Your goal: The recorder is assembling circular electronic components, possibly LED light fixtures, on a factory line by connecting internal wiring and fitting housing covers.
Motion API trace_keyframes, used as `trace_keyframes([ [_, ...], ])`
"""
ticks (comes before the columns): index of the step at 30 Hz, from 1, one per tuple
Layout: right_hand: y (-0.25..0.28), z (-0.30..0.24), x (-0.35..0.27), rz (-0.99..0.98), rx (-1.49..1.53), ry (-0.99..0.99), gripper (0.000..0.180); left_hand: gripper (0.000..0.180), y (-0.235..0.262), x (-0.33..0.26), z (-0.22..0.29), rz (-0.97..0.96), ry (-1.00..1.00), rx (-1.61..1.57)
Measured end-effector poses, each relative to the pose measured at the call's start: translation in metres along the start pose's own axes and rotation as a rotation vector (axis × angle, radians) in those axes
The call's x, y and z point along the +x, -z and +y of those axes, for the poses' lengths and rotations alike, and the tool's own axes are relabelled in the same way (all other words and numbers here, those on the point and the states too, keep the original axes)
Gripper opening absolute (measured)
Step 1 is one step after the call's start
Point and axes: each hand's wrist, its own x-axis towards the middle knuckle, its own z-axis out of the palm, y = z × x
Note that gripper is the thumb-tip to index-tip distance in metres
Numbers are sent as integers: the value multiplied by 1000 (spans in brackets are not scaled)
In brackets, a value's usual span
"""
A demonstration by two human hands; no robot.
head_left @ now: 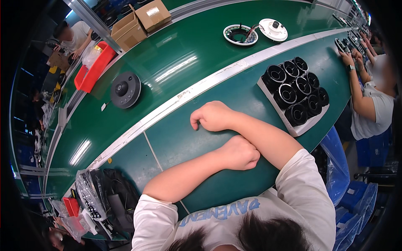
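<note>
Both forearms lie crossed on the green worktop [197,142]. The right hand [212,116] is curled into a loose fist holding nothing, knuckles on the worktop, and the left hand [240,152] is closed, empty, tucked against the right forearm. Nearest them, to the right and apart, a white tray [295,131] carries black round housings [293,90]. Farther left sits a dark round disc [124,89], beyond it a red bin [95,69] and brown cardboard boxes [140,21].

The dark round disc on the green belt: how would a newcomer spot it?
Start at the red bin on the far left of the green belt. Just right of it lies the disc, alone, dark grey and flat with a raised centre knob, unlike the white round parts farther along.
</note>
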Motion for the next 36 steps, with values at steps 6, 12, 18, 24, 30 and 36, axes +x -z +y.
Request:
trace_keyframes([
  [6,1,1,4,-2,0,-9,26,11,2,-1,1,13,9,-1],
  [12,-3,11,2,72,53,20,26,18,72,21,35,-213,154,-495],
  [18,-8,1,11,31,26,-23,21,15,137,49,-48,374,738,-58],
  [24,2,-4,6,23,78,21,18,44,143,75,-188,143,1209,460],
  [30,-6,2,9,170,7,5,19,44,145,108,-215,166,1561,242],
  [36,0,-6,10,40,-38,-86,18,31,157,102,-217,546,1518,422],
])
